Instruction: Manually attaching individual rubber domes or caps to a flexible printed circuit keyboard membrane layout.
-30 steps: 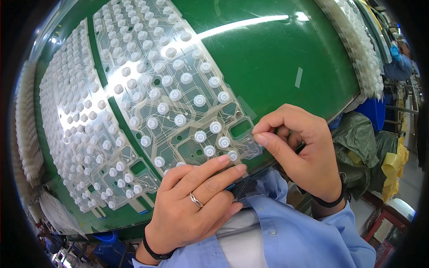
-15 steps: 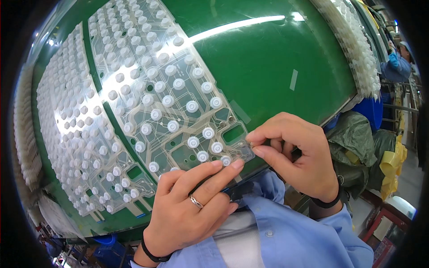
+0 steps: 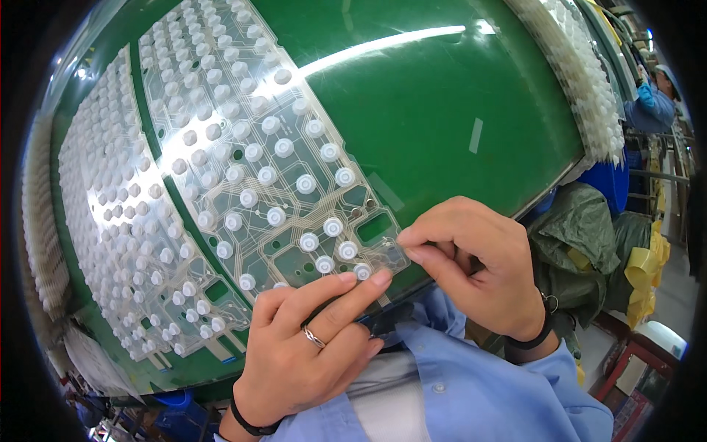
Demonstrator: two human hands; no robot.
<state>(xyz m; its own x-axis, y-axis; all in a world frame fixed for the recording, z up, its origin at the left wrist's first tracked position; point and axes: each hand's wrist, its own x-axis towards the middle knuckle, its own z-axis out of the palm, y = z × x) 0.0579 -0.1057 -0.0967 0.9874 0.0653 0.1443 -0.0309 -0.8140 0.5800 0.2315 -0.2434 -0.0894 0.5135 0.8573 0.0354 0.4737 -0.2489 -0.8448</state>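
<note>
Low in the frame, the left hand (image 3: 309,346) is pressing flat fingers on the clear membrane sheet (image 3: 258,169) to steady it on the green bench (image 3: 456,96) while the right hand (image 3: 479,272) is pinching its corner edge tight.

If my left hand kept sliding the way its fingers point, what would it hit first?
Probably your right hand. The left hand's fingers point right across the near edge of the clear membrane sheet, past one white rubber dome, toward the right fingertips.

bright overhead light, glare streak on green table (image 3: 442,96), fisheye-bent edges.
</note>
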